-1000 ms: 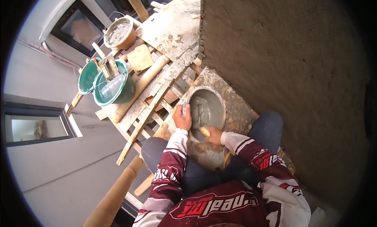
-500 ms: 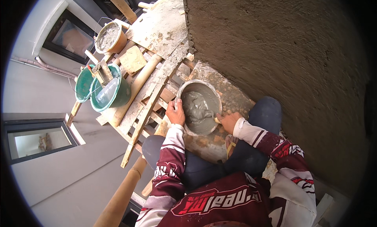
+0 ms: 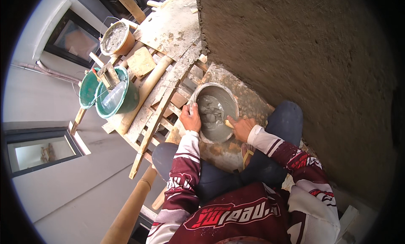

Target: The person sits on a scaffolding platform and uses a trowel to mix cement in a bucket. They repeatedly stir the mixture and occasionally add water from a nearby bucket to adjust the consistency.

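- Compared with the frame half a second earlier, the right hand (image 3: 242, 128) had slid a little further along the near right rim of the pan, and the view had swung slightly; the left hand (image 3: 190, 117) had kept its place on the left rim.
- Grey metal mortar pan (image 3: 215, 113) sat on a mortar-crusted board (image 3: 249, 100) between the person's knees, hard against the foot of the rough rendered wall (image 3: 303, 62) on the right.
- Left hand was closed over the pan's left rim, thumb inside and fingers outside, steadying it.
- Right hand was wrapped around a pale wooden handle (image 3: 228, 123), probably of a trowel; the blade was buried in the wet grey mortar (image 3: 211, 115), so I could not tell its shape.
- By my judgement the pan would handle as heavy and stiff: thin steel with a dense, sloppy load that could shift and slop if tipped.
- Its rim looked smeared, so likely slick; the safest hold seemed to be 2 hands on opposite sides of the rim, kept level.
- Further left on the timber scaffold planks (image 3: 156, 105), 2 green buckets (image 3: 112, 96) stood touching, the nearer one with a tool in it.
- Beyond them, at the far left, stood 1 orange bucket (image 3: 117, 38) filled with grey mix, well apart from the pan.
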